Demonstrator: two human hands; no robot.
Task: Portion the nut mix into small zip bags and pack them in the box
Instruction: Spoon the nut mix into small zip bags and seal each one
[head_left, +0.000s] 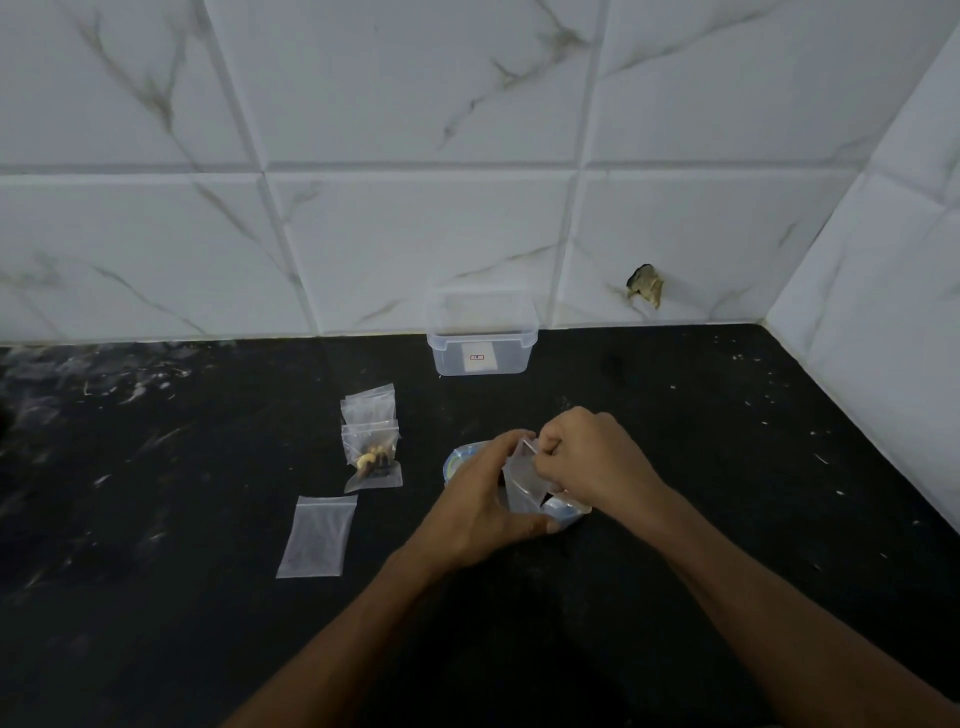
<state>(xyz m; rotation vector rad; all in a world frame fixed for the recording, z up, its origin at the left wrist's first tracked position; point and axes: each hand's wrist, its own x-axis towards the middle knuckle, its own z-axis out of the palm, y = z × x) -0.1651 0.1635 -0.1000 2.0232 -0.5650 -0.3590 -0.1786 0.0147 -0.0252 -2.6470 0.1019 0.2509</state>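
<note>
A small clear zip bag (523, 480) is held upright between both hands above a pale blue-rimmed bowl (460, 456), which is mostly hidden. My left hand (480, 506) grips the bag's left side and lower part. My right hand (589, 460) pinches the bag's top edge. To the left, a zip bag with nuts (373, 460) lies on the black counter, overlapping another small bag (368, 405) behind it. An empty flat zip bag (317, 535) lies nearer to me. A clear plastic box (480, 338) without a lid stands at the wall.
The black speckled counter (727, 441) meets white marble-patterned wall tiles (415, 234) at the back and on the right. A chipped hole (645, 285) marks the back tile.
</note>
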